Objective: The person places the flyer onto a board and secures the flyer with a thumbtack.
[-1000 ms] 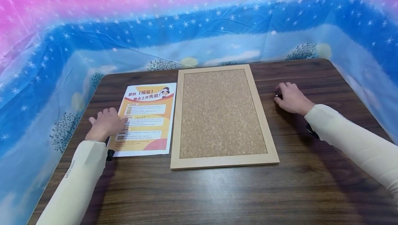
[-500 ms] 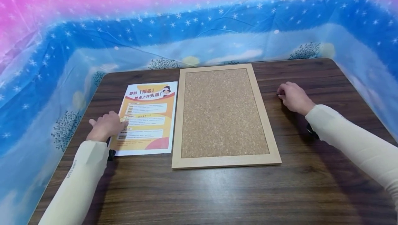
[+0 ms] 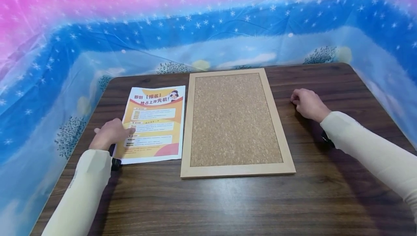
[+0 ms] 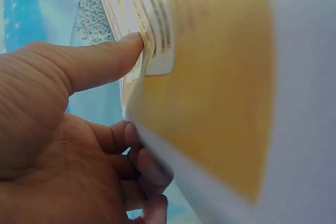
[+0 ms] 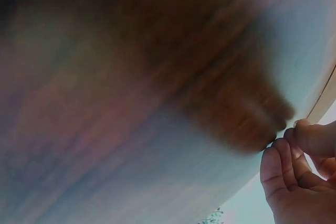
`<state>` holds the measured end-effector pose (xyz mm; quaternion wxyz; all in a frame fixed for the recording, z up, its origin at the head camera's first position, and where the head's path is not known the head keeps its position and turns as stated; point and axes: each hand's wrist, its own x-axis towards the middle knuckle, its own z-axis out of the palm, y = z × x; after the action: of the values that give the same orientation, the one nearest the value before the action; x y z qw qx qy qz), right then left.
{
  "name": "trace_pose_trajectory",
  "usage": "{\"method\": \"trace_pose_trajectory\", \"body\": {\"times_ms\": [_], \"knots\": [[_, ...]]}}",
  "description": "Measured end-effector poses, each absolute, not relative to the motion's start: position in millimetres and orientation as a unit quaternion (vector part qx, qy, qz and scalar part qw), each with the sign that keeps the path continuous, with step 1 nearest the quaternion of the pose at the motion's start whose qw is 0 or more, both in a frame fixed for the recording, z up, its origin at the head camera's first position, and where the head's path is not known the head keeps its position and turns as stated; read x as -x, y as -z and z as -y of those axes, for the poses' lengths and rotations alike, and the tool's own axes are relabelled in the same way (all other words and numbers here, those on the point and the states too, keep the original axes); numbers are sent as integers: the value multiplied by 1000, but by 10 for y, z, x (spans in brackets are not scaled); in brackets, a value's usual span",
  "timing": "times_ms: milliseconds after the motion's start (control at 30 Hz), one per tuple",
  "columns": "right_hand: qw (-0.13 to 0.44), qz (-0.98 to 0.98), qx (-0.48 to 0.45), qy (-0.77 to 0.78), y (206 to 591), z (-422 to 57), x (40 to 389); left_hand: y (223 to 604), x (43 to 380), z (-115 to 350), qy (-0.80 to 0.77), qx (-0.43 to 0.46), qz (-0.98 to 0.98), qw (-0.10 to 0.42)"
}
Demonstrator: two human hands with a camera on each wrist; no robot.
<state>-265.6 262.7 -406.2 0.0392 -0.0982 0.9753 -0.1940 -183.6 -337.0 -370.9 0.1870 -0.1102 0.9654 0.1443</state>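
Note:
A yellow-and-orange printed poster sheet (image 3: 153,114) lies on the left of the table, beside a wood-framed cork board (image 3: 236,120). My left hand (image 3: 112,133) pinches its left edge, thumb on the printed face and fingers curled beneath. In the left wrist view the sheet (image 4: 220,87) bends upward at that edge. Right of the board, my right hand (image 3: 309,104) is low at the tabletop with fingers curled. The right wrist view shows the thumb and fingertips of the right hand (image 5: 299,166) drawn together; a small dark object between them is mostly hidden.
The dark wood-grain table (image 3: 228,207) has rounded back corners. A pink and blue snowflake-patterned cloth (image 3: 208,33) surrounds its back and sides. The board's right frame edge stands between the two hands.
My left fingers have closed from a spread pose onto the sheet's edge, which has shifted slightly. My right fingers have curled together over the small dark object seen earlier at their tips.

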Motion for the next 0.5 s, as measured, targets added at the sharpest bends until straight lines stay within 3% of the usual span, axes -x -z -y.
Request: {"method": "trace_pose_trajectory", "body": {"times_ms": [233,500], "knots": [[6,-973,125,193,4088,-2612,2631,3757,1820,3404,-206,158,-950,173],[-44,-966,147,206,4047,-2535,2650,3693,1848,3388,-218,157,-959,86]]}}
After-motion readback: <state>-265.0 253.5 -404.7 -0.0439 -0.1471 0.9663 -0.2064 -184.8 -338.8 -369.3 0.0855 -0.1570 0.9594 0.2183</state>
